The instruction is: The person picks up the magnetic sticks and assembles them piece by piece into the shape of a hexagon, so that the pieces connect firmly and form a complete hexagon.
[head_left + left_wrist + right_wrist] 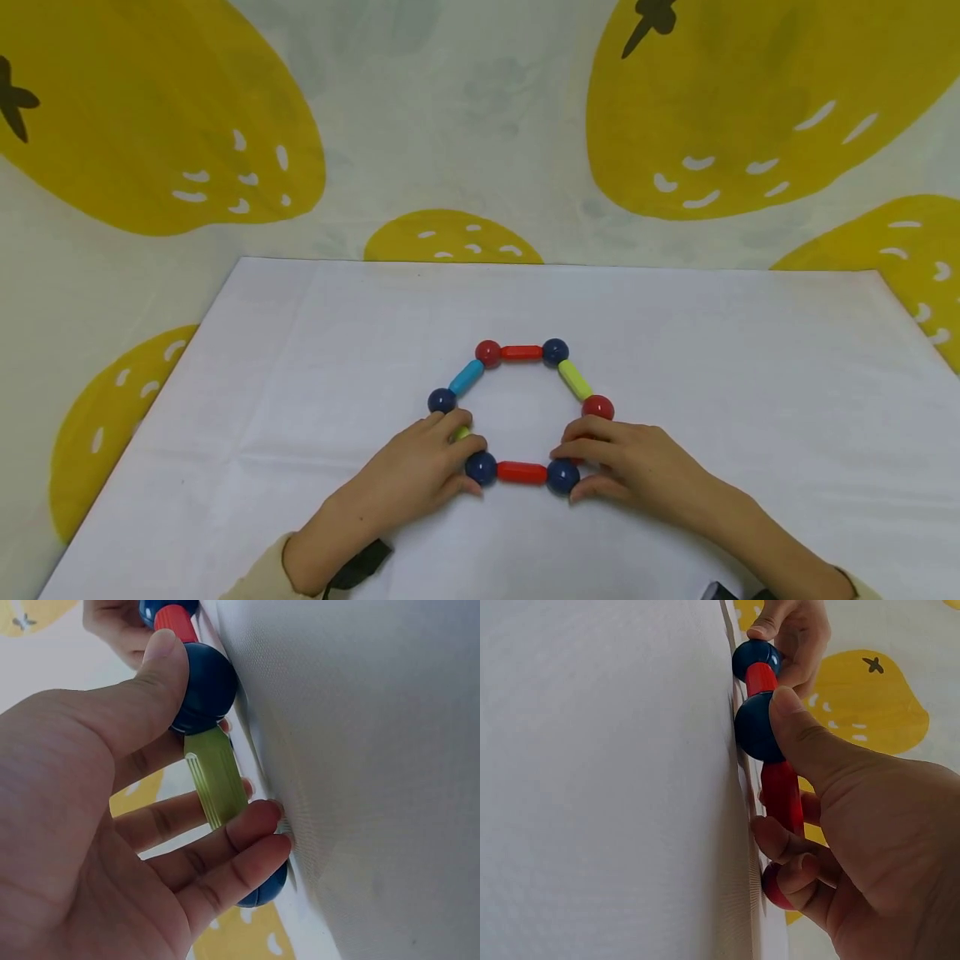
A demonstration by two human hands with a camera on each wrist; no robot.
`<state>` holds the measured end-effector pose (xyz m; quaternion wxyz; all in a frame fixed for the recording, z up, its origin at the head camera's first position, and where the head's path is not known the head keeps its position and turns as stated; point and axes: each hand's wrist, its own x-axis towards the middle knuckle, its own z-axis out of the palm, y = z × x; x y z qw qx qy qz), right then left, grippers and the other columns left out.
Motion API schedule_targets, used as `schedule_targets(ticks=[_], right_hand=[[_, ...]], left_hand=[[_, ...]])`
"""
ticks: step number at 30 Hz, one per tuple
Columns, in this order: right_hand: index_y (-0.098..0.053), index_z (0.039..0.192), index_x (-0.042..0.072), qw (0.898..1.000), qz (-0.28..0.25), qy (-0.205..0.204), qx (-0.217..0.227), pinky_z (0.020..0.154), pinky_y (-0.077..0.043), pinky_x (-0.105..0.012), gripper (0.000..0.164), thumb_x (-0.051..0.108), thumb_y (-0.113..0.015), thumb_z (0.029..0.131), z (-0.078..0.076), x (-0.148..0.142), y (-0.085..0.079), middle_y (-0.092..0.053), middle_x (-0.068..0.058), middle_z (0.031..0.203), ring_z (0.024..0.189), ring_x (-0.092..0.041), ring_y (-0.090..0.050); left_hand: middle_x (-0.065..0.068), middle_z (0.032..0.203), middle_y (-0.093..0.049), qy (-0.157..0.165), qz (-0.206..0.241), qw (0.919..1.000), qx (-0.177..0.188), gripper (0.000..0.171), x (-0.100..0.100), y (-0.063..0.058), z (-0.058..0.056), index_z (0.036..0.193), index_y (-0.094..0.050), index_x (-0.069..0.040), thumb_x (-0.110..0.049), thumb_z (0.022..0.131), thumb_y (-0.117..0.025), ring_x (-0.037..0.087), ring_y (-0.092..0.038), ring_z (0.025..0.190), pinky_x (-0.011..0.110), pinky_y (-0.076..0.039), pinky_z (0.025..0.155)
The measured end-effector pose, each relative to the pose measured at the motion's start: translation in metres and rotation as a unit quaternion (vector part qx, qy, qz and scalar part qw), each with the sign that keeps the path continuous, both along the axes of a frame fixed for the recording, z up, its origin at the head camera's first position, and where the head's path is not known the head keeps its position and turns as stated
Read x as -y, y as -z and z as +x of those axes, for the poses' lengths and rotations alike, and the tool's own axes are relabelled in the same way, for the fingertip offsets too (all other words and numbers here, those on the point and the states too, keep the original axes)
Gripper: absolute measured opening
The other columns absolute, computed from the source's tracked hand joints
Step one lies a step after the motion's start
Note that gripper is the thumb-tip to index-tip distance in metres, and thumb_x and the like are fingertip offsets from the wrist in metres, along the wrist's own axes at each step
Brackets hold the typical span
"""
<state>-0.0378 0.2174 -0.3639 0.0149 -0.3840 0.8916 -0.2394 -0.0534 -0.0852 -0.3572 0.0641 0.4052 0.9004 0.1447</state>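
Note:
A six-sided ring of balls and short rods lies flat on the white tabletop. My left hand [420, 467] holds its near-left dark blue ball [481, 468], thumb against it and fingers spread along a yellow-green rod [216, 776]. At the near-right dark blue ball [562, 477] my right hand [641, 467] has its thumb and fingers around it, other fingers by a red rod [782, 796]. Another red rod [522, 472] joins these two balls. Farther round are a blue ball [442, 401], light blue rod [467, 377], red ball [488, 353] and right-hand red ball [597, 407].
The ring's far side has a red rod [521, 352], a dark blue ball [556, 352] and a yellow-green rod [575, 380]. Beyond the white table [300, 333] hangs a pale cloth [457, 125] printed with yellow fruit. A black strap [360, 565] sits by the left wrist.

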Motion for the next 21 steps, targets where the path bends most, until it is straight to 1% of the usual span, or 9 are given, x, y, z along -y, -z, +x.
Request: schedule_targets(ticks=[5,9,11,14,16,18,19,21], right_hand=[[-0.069,0.113,0.026,1.000,0.004,-0.005,-0.002,0.071,-0.053,-0.023,0.040,0.048,-0.073,0.079,0.000,0.000,0.001,-0.056,0.011,0.111,0.089,-0.004,-0.057],[-0.068,0.114,0.026,1.000,0.005,-0.007,0.006,0.073,-0.053,-0.024,0.038,0.048,-0.070,0.083,0.000,-0.001,0.000,-0.056,0.012,0.113,0.090,-0.004,-0.057],[-0.068,0.114,0.025,1.000,-0.004,-0.003,0.008,0.073,-0.053,-0.023,0.035,0.044,-0.070,0.085,0.000,-0.002,-0.002,-0.056,0.012,0.114,0.090,-0.004,-0.058],[-0.069,0.113,0.023,0.999,-0.027,0.017,-0.002,0.070,-0.052,-0.019,0.030,0.032,-0.074,0.084,-0.001,-0.006,-0.006,-0.057,0.012,0.114,0.089,-0.004,-0.058],[-0.069,0.111,0.021,0.998,-0.046,0.043,-0.015,0.064,-0.050,-0.017,0.031,0.022,-0.078,0.081,-0.004,-0.009,-0.010,-0.058,0.011,0.113,0.083,-0.003,-0.057],[-0.069,0.110,0.019,0.995,-0.059,0.077,-0.029,0.059,-0.047,-0.016,0.035,0.014,-0.080,0.077,-0.009,-0.012,-0.013,-0.058,0.009,0.113,0.079,-0.002,-0.055],[-0.069,0.110,0.019,0.993,-0.063,0.094,-0.033,0.057,-0.046,-0.016,0.036,0.012,-0.080,0.077,-0.013,-0.013,-0.014,-0.059,0.008,0.113,0.077,-0.002,-0.054],[-0.068,0.112,0.018,0.989,-0.068,0.128,-0.038,0.054,-0.044,-0.017,0.038,0.010,-0.080,0.077,-0.022,-0.015,-0.015,-0.059,0.006,0.112,0.072,-0.003,-0.050]], left_hand=[[0.003,0.114,-0.053,0.000,0.005,1.0000,0.005,0.043,0.000,0.000,0.001,0.114,-0.066,-0.016,-0.048,0.085,-0.067,0.015,-0.049,0.090,0.026,-0.049,0.080],[0.002,0.114,-0.052,0.001,0.005,0.9999,0.016,0.043,0.001,-0.002,0.001,0.115,-0.065,-0.016,-0.048,0.086,-0.066,0.014,-0.049,0.089,0.027,-0.049,0.080],[0.002,0.115,-0.052,0.003,0.006,0.9997,0.024,0.044,0.001,-0.005,0.000,0.116,-0.065,-0.016,-0.048,0.086,-0.066,0.014,-0.052,0.089,0.027,-0.050,0.081],[0.002,0.116,-0.053,-0.005,0.016,0.9993,0.032,0.043,0.004,-0.011,-0.003,0.117,-0.065,-0.016,-0.046,0.086,-0.066,0.014,-0.056,0.089,0.028,-0.051,0.081],[0.003,0.116,-0.054,-0.022,0.032,0.9989,0.027,0.042,0.008,-0.017,-0.007,0.117,-0.065,-0.015,-0.043,0.086,-0.069,0.014,-0.057,0.088,0.028,-0.052,0.078],[0.002,0.112,-0.056,-0.051,0.053,0.9972,0.013,0.039,0.012,-0.020,-0.015,0.116,-0.066,-0.014,-0.038,0.086,-0.071,0.012,-0.058,0.083,0.027,-0.052,0.072],[0.003,0.110,-0.057,-0.069,0.063,0.9956,0.005,0.038,0.013,-0.021,-0.020,0.116,-0.066,-0.014,-0.035,0.085,-0.072,0.012,-0.057,0.080,0.026,-0.052,0.069],[0.003,0.106,-0.058,-0.107,0.082,0.9909,0.003,0.036,0.013,-0.021,-0.033,0.117,-0.065,-0.014,-0.031,0.086,-0.073,0.012,-0.057,0.075,0.025,-0.050,0.065]])
